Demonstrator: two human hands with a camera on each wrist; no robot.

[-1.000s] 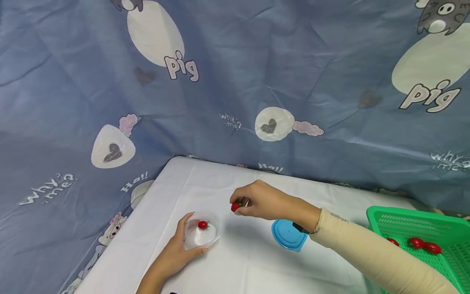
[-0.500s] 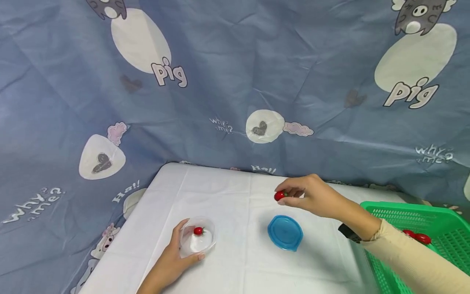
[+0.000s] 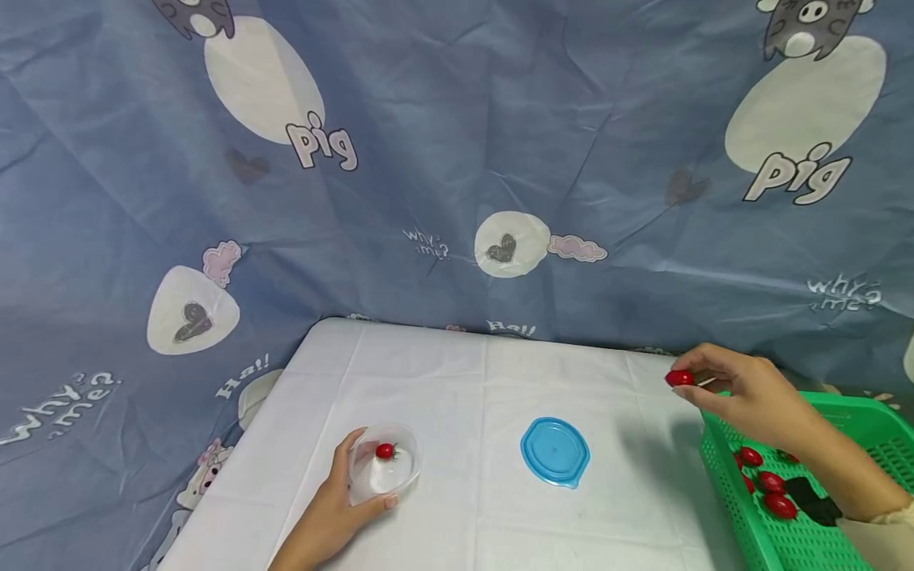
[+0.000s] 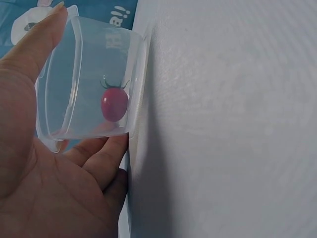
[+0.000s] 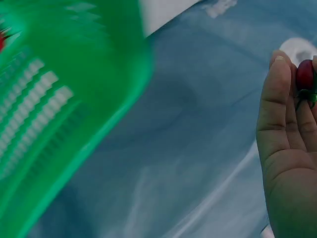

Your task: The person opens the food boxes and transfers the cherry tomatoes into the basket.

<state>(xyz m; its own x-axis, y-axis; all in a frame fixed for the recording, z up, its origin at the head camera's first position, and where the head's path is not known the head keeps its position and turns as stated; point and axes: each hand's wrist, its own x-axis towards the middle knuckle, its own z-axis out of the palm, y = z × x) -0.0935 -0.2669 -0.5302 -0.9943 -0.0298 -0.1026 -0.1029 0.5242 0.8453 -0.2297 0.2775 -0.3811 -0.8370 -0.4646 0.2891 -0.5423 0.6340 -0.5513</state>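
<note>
My left hand grips a clear plastic cup-shaped container on the white table, thumb on one side and fingers on the other. Inside it lies one red cherry tomato with a green stem. At the right my right hand pinches another cherry tomato between thumb and fingertips, above the far left corner of a green basket. Several cherry tomatoes lie in that basket. The right wrist view shows the pinched tomato only partly, at its edge.
A blue lid lies flat on the white tablecloth, between the container and the basket. Behind the table hangs a blue patterned cloth. The basket's wall is blurred in the right wrist view.
My right hand has moved from near the container rightward past the blue lid to the basket, still pinching the cherry tomato. My left hand keeps holding the container with its tomato.
</note>
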